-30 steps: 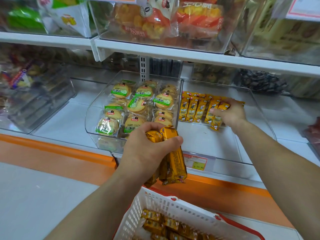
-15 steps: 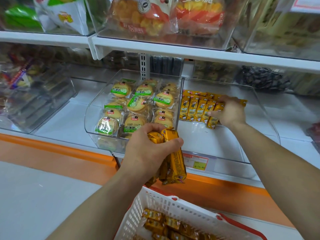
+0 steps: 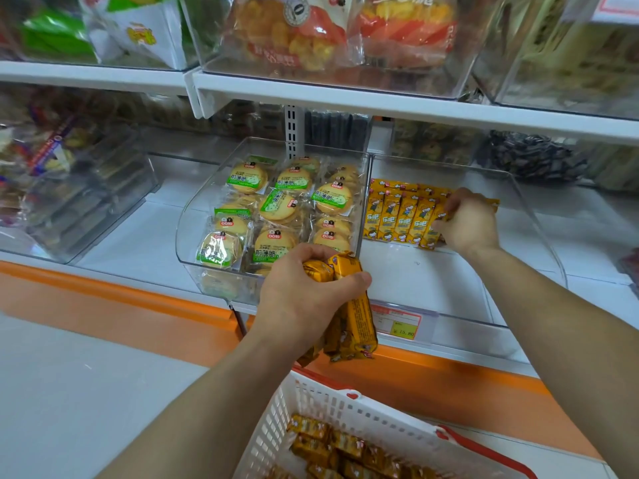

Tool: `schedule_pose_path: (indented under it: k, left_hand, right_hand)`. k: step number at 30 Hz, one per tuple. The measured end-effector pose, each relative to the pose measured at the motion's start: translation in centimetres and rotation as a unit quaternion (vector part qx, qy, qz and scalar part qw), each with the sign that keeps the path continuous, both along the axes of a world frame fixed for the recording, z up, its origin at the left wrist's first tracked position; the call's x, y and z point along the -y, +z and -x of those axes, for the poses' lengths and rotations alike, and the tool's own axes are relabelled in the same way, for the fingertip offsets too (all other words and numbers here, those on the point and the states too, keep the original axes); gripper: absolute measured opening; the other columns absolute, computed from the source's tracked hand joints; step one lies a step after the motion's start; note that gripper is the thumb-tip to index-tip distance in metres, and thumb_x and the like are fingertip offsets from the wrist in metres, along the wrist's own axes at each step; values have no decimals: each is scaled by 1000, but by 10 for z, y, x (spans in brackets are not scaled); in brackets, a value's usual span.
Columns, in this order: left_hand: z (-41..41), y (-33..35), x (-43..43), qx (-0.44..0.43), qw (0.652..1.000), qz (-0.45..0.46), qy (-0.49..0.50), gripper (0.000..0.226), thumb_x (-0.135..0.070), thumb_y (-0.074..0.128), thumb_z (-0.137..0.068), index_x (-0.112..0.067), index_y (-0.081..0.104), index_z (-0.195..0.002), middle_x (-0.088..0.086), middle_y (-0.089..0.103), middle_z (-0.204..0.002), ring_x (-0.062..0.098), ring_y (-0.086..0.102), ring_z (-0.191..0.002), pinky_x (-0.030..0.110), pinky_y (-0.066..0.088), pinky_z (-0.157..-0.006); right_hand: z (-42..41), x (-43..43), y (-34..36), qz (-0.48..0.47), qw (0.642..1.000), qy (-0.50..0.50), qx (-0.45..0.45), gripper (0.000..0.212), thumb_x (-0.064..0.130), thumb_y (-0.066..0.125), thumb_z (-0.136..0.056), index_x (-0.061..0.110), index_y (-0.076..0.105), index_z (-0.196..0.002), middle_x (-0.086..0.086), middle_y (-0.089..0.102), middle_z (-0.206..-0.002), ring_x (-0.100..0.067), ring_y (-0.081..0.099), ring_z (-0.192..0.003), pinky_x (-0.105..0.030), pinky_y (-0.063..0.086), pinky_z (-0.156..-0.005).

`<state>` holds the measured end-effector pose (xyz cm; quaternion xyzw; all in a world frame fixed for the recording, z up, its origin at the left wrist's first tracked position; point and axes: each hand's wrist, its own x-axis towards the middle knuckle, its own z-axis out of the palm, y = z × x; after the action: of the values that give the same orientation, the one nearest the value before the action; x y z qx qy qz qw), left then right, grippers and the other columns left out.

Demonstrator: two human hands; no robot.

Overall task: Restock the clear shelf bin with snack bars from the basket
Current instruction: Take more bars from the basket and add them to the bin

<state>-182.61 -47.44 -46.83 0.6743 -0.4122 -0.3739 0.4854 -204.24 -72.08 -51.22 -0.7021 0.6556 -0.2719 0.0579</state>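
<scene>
Staying put since earlier | left grip (image 3: 304, 299) clutches spare bars (image 3: 359, 316) | right grip (image 3: 466, 223) pinches row-end bar (image 3: 430, 242)

My left hand (image 3: 304, 299) and left forearm (image 3: 193, 409), running up from the bottom edge of the frame, are bare, with nothing but skin from the knuckles down to the lower border. My right hand (image 3: 466, 226) and right forearm (image 3: 570, 323), at the right side of the frame, are bare too, all the way to the edge.
</scene>
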Motion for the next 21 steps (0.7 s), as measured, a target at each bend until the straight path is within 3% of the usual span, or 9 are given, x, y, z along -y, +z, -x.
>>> schedule_pose_path:
  k: [7, 11, 13, 15, 17, 19, 21]
  left_hand:
    - [4, 4, 1, -20, 1000, -2, -13, 39, -43, 88, -71, -34, 62, -98, -10, 71, -81, -5, 69, -67, 9, 49, -50]
    - [9, 3, 0, -56, 998, 6, -14, 34, -39, 90, -72, -34, 63, -92, -10, 72, -71, -3, 69, -63, 8, 48, -48]
    - [14, 2, -2, -83, 997, 3, -5, 35, -39, 91, -69, -34, 64, -90, -14, 73, -72, 1, 71, -65, 15, 54, -53]
    - [20, 3, -4, -108, 994, -11, 4, 42, -44, 95, -63, -33, 65, -92, -10, 75, -75, 7, 74, -71, 27, 61, -67]
    - [27, 5, -7, -145, 989, -24, 6, 57, -49, 96, -52, -28, 68, -98, -3, 78, -82, 17, 77, -80, 43, 63, -80]
    - [33, 10, -12, -184, 982, -32, 5, 79, -56, 91, -42, -20, 70, -109, 7, 80, -91, 28, 77, -90, 53, 62, -86]
    - [35, 13, -15, -217, 975, -41, 9, 93, -60, 93, -40, -16, 69, -118, 12, 79, -101, 34, 75, -97, 56, 59, -90]
  right_hand:
    - [3, -24, 25, -18, 999, 26, -4, 35, 9, 74, -76, 8, 64, -110, -19, 47, -125, -37, 58, -103, -35, 46, -91]
    - [4, -82, 52, -4, 992, 96, 77, 25, 14, 80, -76, 16, 66, -96, -10, 62, -106, -26, 64, -92, -33, 50, -84]
    - [2, -129, 61, -71, 965, 173, 185, 20, 18, 82, -79, 23, 66, -89, 2, 67, -92, -13, 67, -76, -26, 51, -70]
    - [-4, -176, 67, -208, 899, 262, 282, 20, 31, 80, -81, 32, 67, -97, 8, 68, -89, -13, 71, -75, -29, 56, -64]
    - [-14, -207, 72, -319, 850, 302, 290, 36, 50, 79, -74, 42, 64, -105, 14, 67, -93, -15, 73, -80, -31, 59, -63]
    - [-23, -222, 74, -329, 852, 308, 267, 48, 48, 84, -70, 41, 62, -112, 14, 67, -92, -16, 73, -82, -32, 60, -64]
    - [-25, -225, 74, -323, 856, 284, 288, 45, 28, 83, -79, 32, 62, -119, 7, 72, -95, -20, 74, -86, -41, 63, -74]
